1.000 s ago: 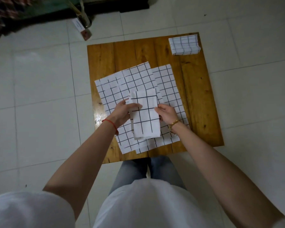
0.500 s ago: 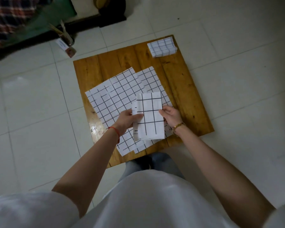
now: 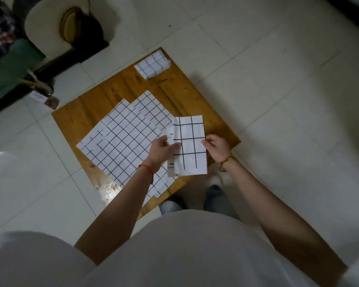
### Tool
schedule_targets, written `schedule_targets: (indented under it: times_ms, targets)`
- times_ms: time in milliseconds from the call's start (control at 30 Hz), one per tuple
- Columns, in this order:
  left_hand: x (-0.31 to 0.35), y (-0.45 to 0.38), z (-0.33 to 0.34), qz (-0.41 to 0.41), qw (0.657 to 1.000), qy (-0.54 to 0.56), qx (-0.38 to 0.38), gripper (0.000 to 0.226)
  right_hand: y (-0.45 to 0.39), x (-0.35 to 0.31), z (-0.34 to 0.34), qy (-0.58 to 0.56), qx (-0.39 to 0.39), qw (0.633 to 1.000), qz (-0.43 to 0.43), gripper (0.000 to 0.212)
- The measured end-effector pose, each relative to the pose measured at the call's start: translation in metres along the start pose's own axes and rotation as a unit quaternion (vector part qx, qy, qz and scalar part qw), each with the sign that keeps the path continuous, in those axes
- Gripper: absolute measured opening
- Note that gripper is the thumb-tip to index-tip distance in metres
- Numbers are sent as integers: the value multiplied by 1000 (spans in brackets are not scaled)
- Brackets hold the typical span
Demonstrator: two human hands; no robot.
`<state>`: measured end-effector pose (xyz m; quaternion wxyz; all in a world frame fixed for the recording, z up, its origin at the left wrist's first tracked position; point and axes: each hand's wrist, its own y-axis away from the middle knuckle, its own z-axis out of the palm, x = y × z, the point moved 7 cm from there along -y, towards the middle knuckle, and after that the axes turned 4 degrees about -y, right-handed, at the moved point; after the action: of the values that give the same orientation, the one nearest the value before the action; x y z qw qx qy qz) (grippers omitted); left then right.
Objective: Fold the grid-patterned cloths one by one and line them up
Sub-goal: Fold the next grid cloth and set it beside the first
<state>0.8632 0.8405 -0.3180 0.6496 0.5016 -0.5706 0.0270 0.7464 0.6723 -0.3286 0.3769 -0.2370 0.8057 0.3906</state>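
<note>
Just right of frame centre, your left hand and right hand each pinch a side of a folded grid cloth above the wooden desk. Unfolded cloths lie spread centre-left; another folded one sits at the desk's upper corner.

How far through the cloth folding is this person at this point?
Early on. Done: one small folded pile sits at the wooden table's far corner. In hand: a folded cloth, gripped at its sides by the left hand and right hand, not yet set down. Left: several overlapping unfolded cloths still lie flat on the table.
</note>
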Motion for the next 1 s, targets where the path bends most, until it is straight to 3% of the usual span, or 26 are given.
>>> schedule_targets:
  times_ms: [200, 467, 600, 1000]
  targets:
    - [33, -4, 81, 17, 999, -32, -27, 27, 15, 40, -76, -59, 27, 998, 27, 12]
    - [90, -4, 229, 32, 998, -9, -55, 12, 17, 90, -222, -123, 43, 990, 56, 11]
    - [113, -11, 294, 20, 998, -3, -60, 18, 9, 108, -292, -119, 55, 990, 54, 8]
    - [198, -59, 379, 55, 998, 27, -31, 23, -64, 111, -398, -119, 72, 989, 43, 13]
